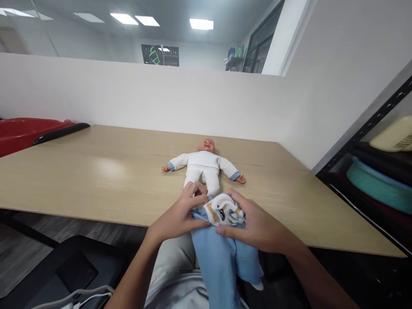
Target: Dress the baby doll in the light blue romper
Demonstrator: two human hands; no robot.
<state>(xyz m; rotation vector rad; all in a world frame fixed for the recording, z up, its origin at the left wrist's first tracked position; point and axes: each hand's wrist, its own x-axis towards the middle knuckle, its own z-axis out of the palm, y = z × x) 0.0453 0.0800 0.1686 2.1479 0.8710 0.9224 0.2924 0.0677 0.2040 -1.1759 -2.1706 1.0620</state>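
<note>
A pair of small light-blue pants (pixel 212 257) hangs from both hands over the table's front edge and my lap. My left hand (pixel 185 210) pinches the bunched upper end between thumb and fingers. On the other side, my right hand (pixel 260 223) grips the gathered cloth, thumb in front and fingers behind. Between the hands shows a white patch (pixel 223 210) with a cartoon face and orange trim. Just beyond, a baby doll (pixel 202 159) in a white outfit with blue cuffs lies on its back, arms spread. My hands and the cloth hide its lower legs.
The wooden table (pixel 112 193) runs up to a white wall (pixel 144 98) with a window above. A red plastic tub (pixel 28 128) stands at the far left. On the right, a black shelf (pixel 363 150) holds a teal basin (pixel 380 184) and a cream bottle (pixel 394 135). A black chair (pixel 86 257) with cables is lower left.
</note>
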